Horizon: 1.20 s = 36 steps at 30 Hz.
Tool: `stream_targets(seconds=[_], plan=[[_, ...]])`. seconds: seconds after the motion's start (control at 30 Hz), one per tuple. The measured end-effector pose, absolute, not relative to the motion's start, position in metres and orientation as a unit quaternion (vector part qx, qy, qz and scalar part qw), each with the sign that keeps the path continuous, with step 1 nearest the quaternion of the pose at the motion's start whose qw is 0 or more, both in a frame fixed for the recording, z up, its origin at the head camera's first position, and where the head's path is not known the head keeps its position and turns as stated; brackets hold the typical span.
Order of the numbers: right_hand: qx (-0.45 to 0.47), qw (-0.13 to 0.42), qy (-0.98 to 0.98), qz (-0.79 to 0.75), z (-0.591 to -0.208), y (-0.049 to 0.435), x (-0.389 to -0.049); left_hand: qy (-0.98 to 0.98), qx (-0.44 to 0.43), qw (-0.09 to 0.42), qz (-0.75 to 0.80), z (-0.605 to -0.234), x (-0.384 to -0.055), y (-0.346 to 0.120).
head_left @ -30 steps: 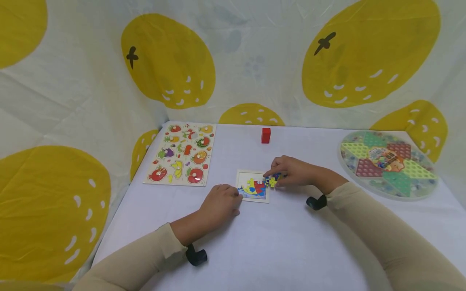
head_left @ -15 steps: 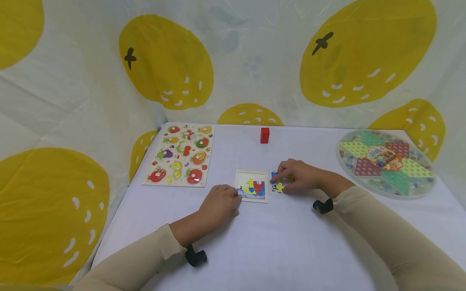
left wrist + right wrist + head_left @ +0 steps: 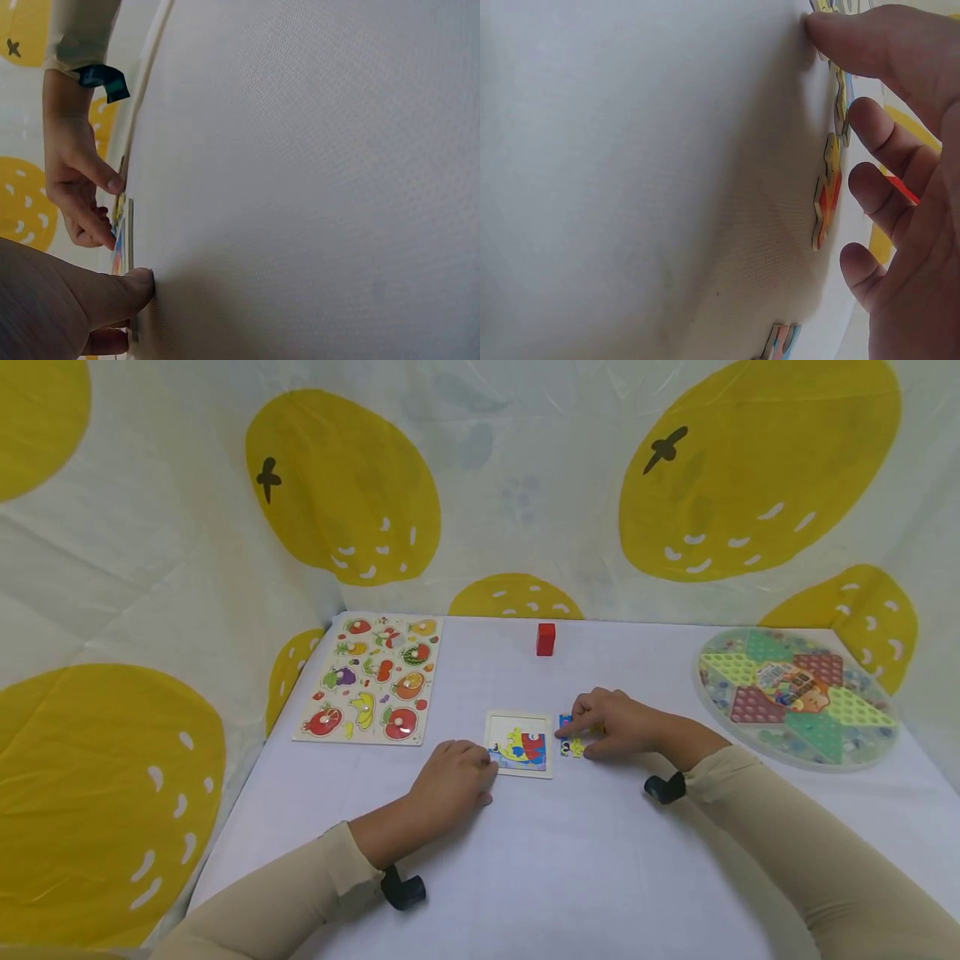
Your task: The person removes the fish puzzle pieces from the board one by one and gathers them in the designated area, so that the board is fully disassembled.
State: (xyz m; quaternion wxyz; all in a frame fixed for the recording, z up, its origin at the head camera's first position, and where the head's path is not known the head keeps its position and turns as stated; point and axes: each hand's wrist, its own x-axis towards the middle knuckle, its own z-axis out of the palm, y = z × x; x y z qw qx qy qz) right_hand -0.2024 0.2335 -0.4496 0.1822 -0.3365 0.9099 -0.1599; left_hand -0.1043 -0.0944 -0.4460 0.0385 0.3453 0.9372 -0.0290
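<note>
In the head view, a small square jigsaw frame (image 3: pixel 512 718) lies mid-table, its lower part filled with red, blue and yellow picture pieces (image 3: pixel 531 749). My left hand (image 3: pixel 452 781) rests at its left edge, fingertips touching the frame and the thumb on the cloth in front. Just right of the frame, my right hand (image 3: pixel 617 724) pinches blue-and-yellow jigsaw pieces (image 3: pixel 576 748) flat on the table between thumb and index finger. The right wrist view has an orange-red piece (image 3: pixel 827 196) under the loosely curled other fingers, and another piece (image 3: pixel 781 341) nearer the wrist. The palm hides part of this group in the head view.
A fruit peg puzzle board (image 3: pixel 386 693) lies at the back left. A red block (image 3: pixel 546 640) stands near the table's back edge. On the right is a round, clear-cased star-pattern game board (image 3: pixel 795 693). A lemon-printed curtain (image 3: pixel 525 485) encloses the table.
My right hand has moved right, away from the frame, taking the blue-and-yellow pieces with it. Over the last half second it has barely shifted. My left hand has stayed at the frame.
</note>
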Motion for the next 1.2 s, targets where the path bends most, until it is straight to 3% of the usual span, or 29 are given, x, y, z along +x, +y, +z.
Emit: stream_targets(seconds=[0.77,1.2], plan=[[-0.365,0.145,0.896,-0.207,-0.442,0.205,-0.21,0.945,0.321,0.066,0.025,-0.448,-0.105,-0.098],[-0.395,0.15,0.883,-0.205,-0.438,0.176,-0.221,0.946,0.32,0.044,0.021,-0.443,-0.102,-0.09]])
